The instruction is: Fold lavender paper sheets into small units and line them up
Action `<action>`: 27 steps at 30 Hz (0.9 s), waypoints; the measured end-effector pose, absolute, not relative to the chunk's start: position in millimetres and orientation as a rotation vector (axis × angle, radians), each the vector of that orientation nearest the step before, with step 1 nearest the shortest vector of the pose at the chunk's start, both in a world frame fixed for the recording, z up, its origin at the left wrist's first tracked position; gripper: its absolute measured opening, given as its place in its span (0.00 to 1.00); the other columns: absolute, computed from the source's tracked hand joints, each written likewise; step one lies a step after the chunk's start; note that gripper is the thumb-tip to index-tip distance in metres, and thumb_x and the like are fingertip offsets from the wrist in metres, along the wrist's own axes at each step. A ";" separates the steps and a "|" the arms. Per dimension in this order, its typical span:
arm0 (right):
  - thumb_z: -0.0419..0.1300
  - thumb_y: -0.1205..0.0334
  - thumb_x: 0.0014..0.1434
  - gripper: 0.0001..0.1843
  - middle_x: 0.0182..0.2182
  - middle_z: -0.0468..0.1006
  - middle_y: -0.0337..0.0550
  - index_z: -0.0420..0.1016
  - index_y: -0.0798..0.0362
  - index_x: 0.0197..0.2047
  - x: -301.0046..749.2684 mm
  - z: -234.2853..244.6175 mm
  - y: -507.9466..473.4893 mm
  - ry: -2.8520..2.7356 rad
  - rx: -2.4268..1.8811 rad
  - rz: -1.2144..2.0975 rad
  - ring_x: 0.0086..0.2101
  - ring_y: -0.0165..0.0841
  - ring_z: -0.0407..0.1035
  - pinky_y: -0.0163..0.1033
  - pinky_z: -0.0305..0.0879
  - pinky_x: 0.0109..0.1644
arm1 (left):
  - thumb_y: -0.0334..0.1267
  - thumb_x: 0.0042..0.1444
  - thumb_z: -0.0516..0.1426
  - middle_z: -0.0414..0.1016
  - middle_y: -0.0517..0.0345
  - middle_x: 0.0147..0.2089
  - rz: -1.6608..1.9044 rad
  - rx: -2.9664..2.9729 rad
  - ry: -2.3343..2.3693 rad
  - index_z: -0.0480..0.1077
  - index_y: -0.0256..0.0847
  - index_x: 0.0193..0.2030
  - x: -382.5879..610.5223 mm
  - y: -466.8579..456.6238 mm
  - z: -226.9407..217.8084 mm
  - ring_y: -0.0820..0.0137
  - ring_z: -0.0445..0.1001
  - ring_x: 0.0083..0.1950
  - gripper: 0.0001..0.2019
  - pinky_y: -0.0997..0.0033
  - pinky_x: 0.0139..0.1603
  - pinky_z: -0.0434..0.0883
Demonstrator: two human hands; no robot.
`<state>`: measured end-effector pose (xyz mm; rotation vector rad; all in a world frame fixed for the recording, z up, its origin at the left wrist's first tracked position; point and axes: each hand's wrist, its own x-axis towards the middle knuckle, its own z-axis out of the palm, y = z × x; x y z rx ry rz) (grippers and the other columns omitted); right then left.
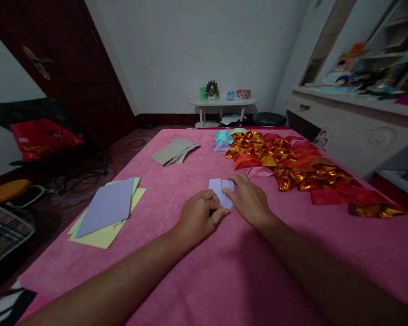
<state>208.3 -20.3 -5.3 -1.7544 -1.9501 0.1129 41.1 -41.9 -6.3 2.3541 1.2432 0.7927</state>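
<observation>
A small lavender folded paper (216, 186) lies on the pink cloth between my hands, with a fold line running down its middle. My left hand (201, 212) is closed at its lower left corner, thumb and fingertips at the paper's near edge. From the right, my right hand (248, 195) rests over the paper's right side, thumb on its surface and fingers bent along the far right edge. Part of the paper is hidden under the fingers of both hands.
Lavender, green and yellow paper sheets (107, 206) are stacked on the left of the pink-covered table (177, 280). Grey-beige sheets (175, 151) fan out farther back. Rows of folded gold and red paper pieces (285, 158) cover the right rear, beside light blue folded ones (223, 137).
</observation>
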 end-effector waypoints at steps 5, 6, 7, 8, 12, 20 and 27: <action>0.58 0.46 0.54 0.18 0.38 0.78 0.45 0.75 0.49 0.42 205.4 -2.4 -1.4 -1.801 -1.851 0.308 0.37 0.39 0.72 0.39 0.59 0.35 | 0.41 0.52 0.60 0.72 0.57 0.31 0.814 2.262 1.271 0.75 0.41 0.27 44.1 -36.9 -10.8 0.69 0.68 0.36 0.08 0.72 0.34 0.62; 0.62 0.47 0.49 0.17 0.34 0.79 0.44 0.76 0.49 0.37 206.0 -2.8 3.1 -1.753 -1.844 0.407 0.35 0.38 0.71 0.37 0.58 0.33 | 0.40 0.52 0.60 0.72 0.58 0.31 0.813 2.245 1.287 0.75 0.41 0.26 45.0 -36.4 -11.1 0.70 0.68 0.35 0.07 0.72 0.34 0.62; 0.66 0.50 0.44 0.15 0.30 0.78 0.41 0.76 0.50 0.33 207.0 -3.5 7.3 -1.685 -1.801 0.529 0.32 0.36 0.70 0.36 0.57 0.31 | 0.40 0.51 0.60 0.72 0.58 0.31 0.805 2.230 1.304 0.74 0.41 0.26 45.8 -36.2 -11.1 0.70 0.68 0.35 0.07 0.72 0.34 0.62; 0.69 0.54 0.39 0.13 0.25 0.76 0.39 0.75 0.51 0.27 208.2 -4.5 10.7 -1.575 -1.709 0.694 0.28 0.34 0.69 0.34 0.55 0.29 | 0.39 0.51 0.60 0.72 0.59 0.32 0.796 2.216 1.326 0.74 0.41 0.26 46.6 -36.3 -10.8 0.70 0.68 0.35 0.06 0.72 0.33 0.62; 0.69 0.55 0.34 0.17 0.15 0.67 0.33 0.66 0.54 0.17 214.4 -7.0 12.0 -1.313 -1.412 1.032 0.19 0.27 0.61 0.32 0.54 0.23 | 0.40 0.42 0.65 0.71 0.57 0.39 0.902 2.156 1.499 0.72 0.42 0.36 48.1 -38.4 -8.6 0.68 0.69 0.39 0.13 0.71 0.35 0.63; 0.67 0.49 0.39 0.19 0.15 0.69 0.34 0.68 0.55 0.27 226.9 -8.3 -20.7 -1.054 -1.195 1.047 0.15 0.23 0.59 0.29 0.55 0.18 | 0.39 0.40 0.65 0.76 0.57 0.33 0.990 2.015 1.442 0.74 0.41 0.36 48.3 -28.5 -15.0 0.66 0.72 0.35 0.14 0.70 0.35 0.64; 0.71 0.57 0.39 0.19 0.27 0.79 0.40 0.71 0.54 0.32 220.3 -7.7 -33.1 -0.756 -0.985 1.152 0.26 0.28 0.74 0.29 0.70 0.28 | 0.39 0.44 0.62 0.76 0.53 0.28 1.278 1.332 0.996 0.72 0.35 0.29 52.6 -14.4 -13.4 0.71 0.73 0.28 0.09 0.76 0.27 0.63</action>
